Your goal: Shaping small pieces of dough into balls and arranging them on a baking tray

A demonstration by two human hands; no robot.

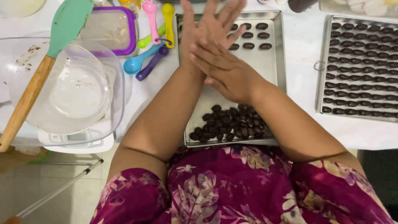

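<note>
Two palms pressed flat together over the middle tray, looks like the rolling step.

Going left to right: a clear mixing bowl (66,89) sits on a white scale (78,143) with a green spatula (45,62) resting across it, then coloured measuring spoons (149,49). The left hand (207,31) and right hand (226,70) are laid palm to palm, fingers straight, above the steel tray (269,70); whether a piece sits between them I can't tell. A loose pile of dark dough pieces (228,124) lies at the tray's near edge, a few shaped ones (253,37) at the far end. The right-hand tray (360,66) is packed in rows. My guess: it'll want gentle, even pressure.
</note>
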